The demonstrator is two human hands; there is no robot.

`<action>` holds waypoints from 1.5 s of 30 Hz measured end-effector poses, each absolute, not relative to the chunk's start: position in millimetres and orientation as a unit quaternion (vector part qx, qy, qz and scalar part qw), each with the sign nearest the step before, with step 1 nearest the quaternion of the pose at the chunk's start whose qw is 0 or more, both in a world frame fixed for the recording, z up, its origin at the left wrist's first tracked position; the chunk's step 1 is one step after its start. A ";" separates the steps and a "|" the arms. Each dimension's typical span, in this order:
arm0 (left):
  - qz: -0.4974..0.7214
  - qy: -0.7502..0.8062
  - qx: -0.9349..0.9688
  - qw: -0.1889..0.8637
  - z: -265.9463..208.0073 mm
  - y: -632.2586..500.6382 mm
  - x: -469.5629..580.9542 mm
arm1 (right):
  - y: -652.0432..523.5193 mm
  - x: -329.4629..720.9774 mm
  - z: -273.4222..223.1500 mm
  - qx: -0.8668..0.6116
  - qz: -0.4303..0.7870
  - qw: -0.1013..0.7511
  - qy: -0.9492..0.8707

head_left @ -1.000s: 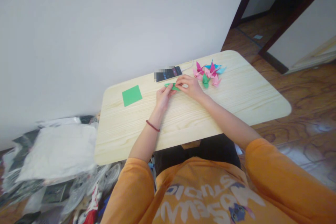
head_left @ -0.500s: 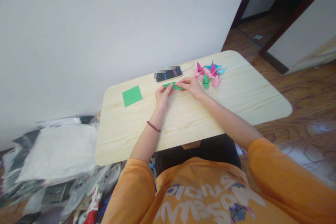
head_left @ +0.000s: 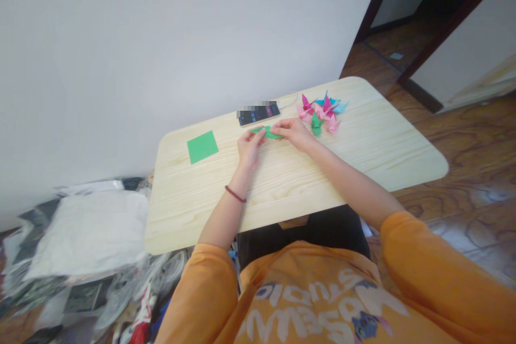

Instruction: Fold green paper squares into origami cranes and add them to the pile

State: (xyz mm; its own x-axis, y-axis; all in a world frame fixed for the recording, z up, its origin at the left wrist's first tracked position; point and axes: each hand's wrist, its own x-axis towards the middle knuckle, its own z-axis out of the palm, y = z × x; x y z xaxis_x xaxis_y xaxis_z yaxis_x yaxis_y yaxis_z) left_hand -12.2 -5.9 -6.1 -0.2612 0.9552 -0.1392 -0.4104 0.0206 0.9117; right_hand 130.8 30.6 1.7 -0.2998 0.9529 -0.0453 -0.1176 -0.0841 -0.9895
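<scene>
Between my two hands is a piece of green folded paper (head_left: 269, 133), a small narrow shape held just above the table. My left hand (head_left: 249, 146) pinches its left end, thumb on top. At its right end, the thumb and fingers of my right hand (head_left: 295, 131) are closed on it. My fingers cover both ends, so the exact fold cannot be made out. A flat green paper square (head_left: 202, 147) lies on the table to the left. Right of my right hand sits a cluster of several folded paper cranes in pink, magenta, blue and green, the green crane (head_left: 316, 124) nearest.
A phone (head_left: 258, 114) with a lit screen and a white cable lies just beyond my hands, near the wall. The pale wooden table (head_left: 193, 199) has rounded corners. Plastic-wrapped bags (head_left: 92, 231) are piled at the left, below the table's edge.
The green folded paper has tilted slightly, so more of its face shows in the middle. Both hands stay in nearly the same place, still pinching it.
</scene>
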 end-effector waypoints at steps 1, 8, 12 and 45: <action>0.638 0.469 0.282 0.542 -6.6 -5.3 -12.0 | 30.6 130.7 2.1 -0.398 0.621 0.432 -0.519; 0.643 0.466 0.287 0.535 -5.9 -6.3 -10.0 | 29.8 130.8 6.2 -0.395 0.621 0.435 -0.519; 0.637 0.479 0.306 0.521 -4.1 -8.5 -11.4 | 30.2 132.2 6.8 -0.398 0.602 0.440 -0.535; 0.634 0.456 0.357 0.512 -8.0 -3.6 -17.1 | 33.0 134.0 6.9 -0.387 0.602 0.456 -0.530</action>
State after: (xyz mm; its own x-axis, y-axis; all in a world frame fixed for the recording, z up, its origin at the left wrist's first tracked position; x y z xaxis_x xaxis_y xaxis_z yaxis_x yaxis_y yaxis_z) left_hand -17.1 -3.6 -8.0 -0.2211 0.9752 -0.0133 -0.3228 -0.0603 0.9445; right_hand 134.0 33.0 6.9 -0.2853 0.9583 0.0173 -0.1387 -0.0234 -0.9901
